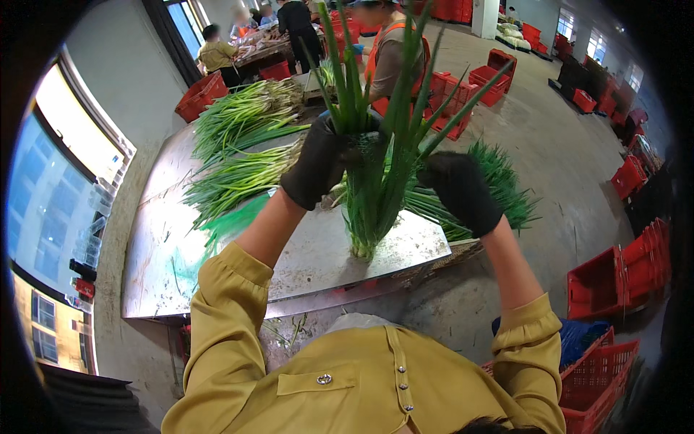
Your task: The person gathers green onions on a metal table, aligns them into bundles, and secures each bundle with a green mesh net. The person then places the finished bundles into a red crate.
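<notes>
A bunch of green onions point(374, 211) stands upright before me, its root ends down on the metal tabletop point(309, 255). Fine green mesh netting point(368, 149) wraps the leaves, and long tips rise above it. My left hand point(320, 163), in a black glove, is closed at the upper left of the bunch on the netting. A dark rounded edge beside that hand circles some leaves; what it is cannot be made out. At the right side of the leaves is my right hand point(461, 187), also black-gloved, with fingers curled. Whether it grips netting or leaves is hidden.
Loose green onions point(244, 125) lie in piles on the table's left, near loose green netting point(238, 219). More netted bunches point(496, 184) lie at right. A person in an orange vest point(398, 59) stands across the table. Red plastic crates point(596, 285) stand on the floor.
</notes>
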A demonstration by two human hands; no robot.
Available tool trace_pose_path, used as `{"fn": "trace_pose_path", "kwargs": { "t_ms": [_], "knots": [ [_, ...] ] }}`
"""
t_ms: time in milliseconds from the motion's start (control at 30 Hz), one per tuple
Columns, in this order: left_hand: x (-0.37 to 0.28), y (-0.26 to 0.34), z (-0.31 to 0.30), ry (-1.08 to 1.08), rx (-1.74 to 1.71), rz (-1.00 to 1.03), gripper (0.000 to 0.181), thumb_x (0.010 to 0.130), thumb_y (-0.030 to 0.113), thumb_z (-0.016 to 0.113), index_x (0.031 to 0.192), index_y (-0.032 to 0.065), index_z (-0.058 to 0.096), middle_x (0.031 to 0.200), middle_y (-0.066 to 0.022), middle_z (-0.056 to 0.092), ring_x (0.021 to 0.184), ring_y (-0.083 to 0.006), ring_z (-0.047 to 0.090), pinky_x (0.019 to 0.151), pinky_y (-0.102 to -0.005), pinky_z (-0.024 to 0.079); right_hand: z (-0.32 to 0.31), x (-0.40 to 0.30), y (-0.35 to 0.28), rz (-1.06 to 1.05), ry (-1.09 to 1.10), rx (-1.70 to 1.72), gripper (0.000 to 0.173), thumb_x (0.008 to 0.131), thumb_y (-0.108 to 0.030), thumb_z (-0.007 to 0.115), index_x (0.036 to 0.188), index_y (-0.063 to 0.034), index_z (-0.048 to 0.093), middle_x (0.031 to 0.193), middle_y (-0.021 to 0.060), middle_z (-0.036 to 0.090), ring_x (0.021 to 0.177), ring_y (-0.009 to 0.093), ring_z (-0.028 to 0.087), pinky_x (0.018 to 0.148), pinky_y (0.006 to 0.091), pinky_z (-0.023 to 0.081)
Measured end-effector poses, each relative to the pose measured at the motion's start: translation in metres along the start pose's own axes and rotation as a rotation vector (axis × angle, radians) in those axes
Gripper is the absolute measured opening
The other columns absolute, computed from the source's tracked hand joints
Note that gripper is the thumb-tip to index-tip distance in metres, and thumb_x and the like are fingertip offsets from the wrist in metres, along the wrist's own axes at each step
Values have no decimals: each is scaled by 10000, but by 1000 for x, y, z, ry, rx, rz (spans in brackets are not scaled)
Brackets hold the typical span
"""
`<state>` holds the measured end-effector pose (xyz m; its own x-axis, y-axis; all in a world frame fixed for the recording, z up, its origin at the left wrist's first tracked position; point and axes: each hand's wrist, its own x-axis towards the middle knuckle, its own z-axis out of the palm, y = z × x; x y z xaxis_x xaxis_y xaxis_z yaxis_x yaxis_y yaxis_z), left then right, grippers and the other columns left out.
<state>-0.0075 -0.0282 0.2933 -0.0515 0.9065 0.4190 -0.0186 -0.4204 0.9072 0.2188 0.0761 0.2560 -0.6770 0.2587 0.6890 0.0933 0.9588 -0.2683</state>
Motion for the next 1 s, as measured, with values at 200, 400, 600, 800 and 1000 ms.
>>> {"fn": "trace_pose_path", "kwargs": {
  "t_ms": [200,400,600,800,1000],
  "knots": [
    [-20,34,-19,27,-216,-71,310,880,112,593,1176,25,560,1090,-62,614,931,-127,586,833,-275,479,4,46,-26,161,88,366,143,820,46,542,931,14,627,720,79,633,594,126,618,500,268,477],
    [-23,12,-46,-84,65,45,604,775,81,730,1316,43,464,1233,-37,554,1094,-112,511,955,-303,424,-4,76,-35,5,122,180,208,751,14,630,958,-2,619,834,147,643,746,275,647,641,336,516],
    [-30,-1,-57,-152,244,49,775,710,73,787,1374,64,388,1274,-29,531,1144,-159,488,995,-319,396,-18,84,-29,-73,246,-196,195,810,-82,655,1001,-50,644,914,111,668,820,201,667,691,301,540],
    [-36,-13,-36,-197,316,-188,818,643,37,823,1350,59,413,1269,-46,545,1179,-168,460,1016,-322,369,-43,95,-36,-221,211,-312,176,922,-105,545,1052,-34,642,883,77,689,754,153,676,660,276,560],
    [-30,-56,-34,-322,196,-146,904,625,86,852,1381,55,357,1338,-74,483,1233,-166,412,1029,-321,353,-68,122,-88,-106,587,-560,82,861,-53,566,837,-19,637,702,96,627,587,192,596,578,333,480]
  ]
}}
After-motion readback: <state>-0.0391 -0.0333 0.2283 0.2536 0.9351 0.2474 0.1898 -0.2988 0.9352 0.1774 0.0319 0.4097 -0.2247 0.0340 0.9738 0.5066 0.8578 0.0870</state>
